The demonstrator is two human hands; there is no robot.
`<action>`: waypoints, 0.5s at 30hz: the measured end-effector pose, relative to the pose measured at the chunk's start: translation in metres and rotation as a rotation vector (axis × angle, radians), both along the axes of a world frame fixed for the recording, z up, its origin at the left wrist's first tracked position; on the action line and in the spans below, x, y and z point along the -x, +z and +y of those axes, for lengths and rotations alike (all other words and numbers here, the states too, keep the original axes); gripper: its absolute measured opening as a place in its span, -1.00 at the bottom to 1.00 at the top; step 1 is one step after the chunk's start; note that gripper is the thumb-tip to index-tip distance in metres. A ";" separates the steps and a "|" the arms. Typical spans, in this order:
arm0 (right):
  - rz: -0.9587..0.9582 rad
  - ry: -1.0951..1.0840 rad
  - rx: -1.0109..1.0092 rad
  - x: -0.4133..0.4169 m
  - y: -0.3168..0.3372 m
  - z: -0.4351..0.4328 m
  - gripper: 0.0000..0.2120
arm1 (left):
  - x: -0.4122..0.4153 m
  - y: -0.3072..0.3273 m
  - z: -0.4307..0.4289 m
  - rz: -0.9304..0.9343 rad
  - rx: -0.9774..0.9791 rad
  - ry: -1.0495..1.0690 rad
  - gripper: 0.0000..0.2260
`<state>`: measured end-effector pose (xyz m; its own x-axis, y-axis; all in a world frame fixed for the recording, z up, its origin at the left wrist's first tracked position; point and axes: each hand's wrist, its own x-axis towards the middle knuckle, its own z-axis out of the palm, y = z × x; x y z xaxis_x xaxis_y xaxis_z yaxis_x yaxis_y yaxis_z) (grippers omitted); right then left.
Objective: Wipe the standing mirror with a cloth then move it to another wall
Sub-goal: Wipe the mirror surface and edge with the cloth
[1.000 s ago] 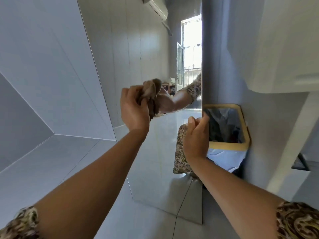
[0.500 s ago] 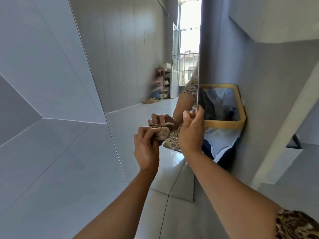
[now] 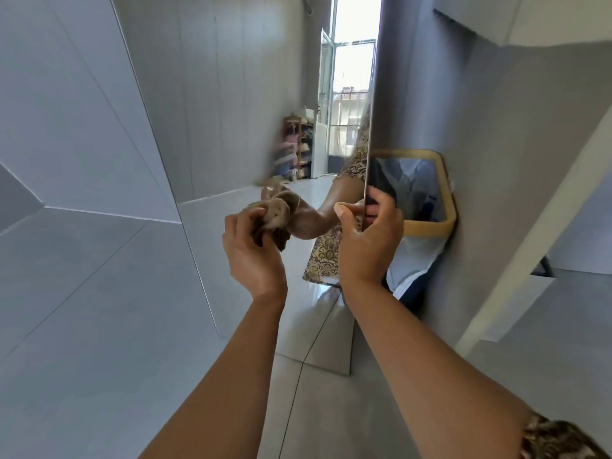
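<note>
Head view: tall frameless mirror [image 3: 238, 134] stands on the floor [image 3: 82, 309], leaning w/ its right edge by the grey wall [image 3: 480, 160]; glass shows a hallway, bright doorway, a patterned sleeve. Left hand [image 3: 253, 250], fingers curled tight on a bunched brown cloth [image 3: 275, 220], pressed to the glass mid-height. Right hand [image 3: 367, 240] pinches the mirror's right edge, thumb in front, fingers wrapped behind. Yellow-rimmed bin [image 3: 443, 207] sits just behind that edge, against the wall. Open tiled floor to the left & near side.
</note>
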<state>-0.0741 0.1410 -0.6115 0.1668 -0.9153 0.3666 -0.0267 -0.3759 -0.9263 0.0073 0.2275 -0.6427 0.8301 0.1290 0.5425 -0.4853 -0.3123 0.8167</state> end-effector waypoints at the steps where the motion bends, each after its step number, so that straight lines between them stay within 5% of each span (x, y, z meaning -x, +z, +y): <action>1: -0.039 -0.006 -0.010 0.000 -0.001 0.001 -0.56 | 0.003 -0.013 0.005 0.031 -0.029 0.014 -0.69; 8: -0.079 0.050 -0.024 0.004 -0.016 0.004 -0.74 | 0.014 -0.065 0.029 0.362 -0.105 -0.051 -0.65; 15: -0.113 0.079 0.012 0.011 -0.017 0.005 -0.87 | 0.012 0.014 0.002 0.060 0.148 -0.157 -0.76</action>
